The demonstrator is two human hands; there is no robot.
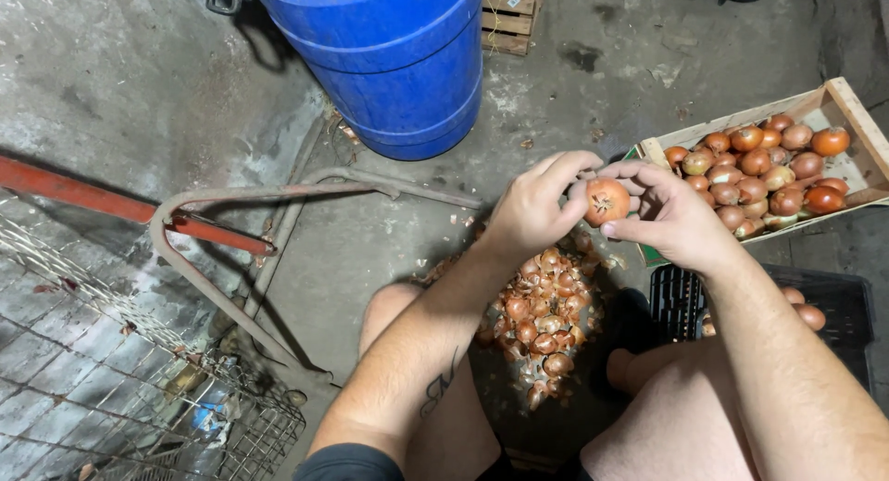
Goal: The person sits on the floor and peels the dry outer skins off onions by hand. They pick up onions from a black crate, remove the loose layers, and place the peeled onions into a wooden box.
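- Onion (607,201) being held up between both hands above the knees, over the concrete floor (120,83), root end facing the camera, skin partly loose.
- Standing at the top of the view: big blue barrel (389,60), well apart from the hands, with a wooden pallet (509,13) just behind it.
- Lying to the left: wire mesh cart (120,379) with a bent grey metal frame (231,259) and a red bar (111,203) crossing it.
- Sitting to the right of the hands: wooden crate (857,120) filled with orange-brown onions (769,171), close beside the right hand.
- Resting lower right by the right forearm: black plastic crate (685,300), a couple of onions showing in it.
- Piling up on the floor between the legs, directly under the hands: heap of onion skins (546,319).
- Left hand (532,208) curling around the onion's left side, grip closed on it, thumb and fingertips pressing the skin.
- Right hand (671,217) cupping the onion's right side, grip likewise closed on it, fingers arching over the top.
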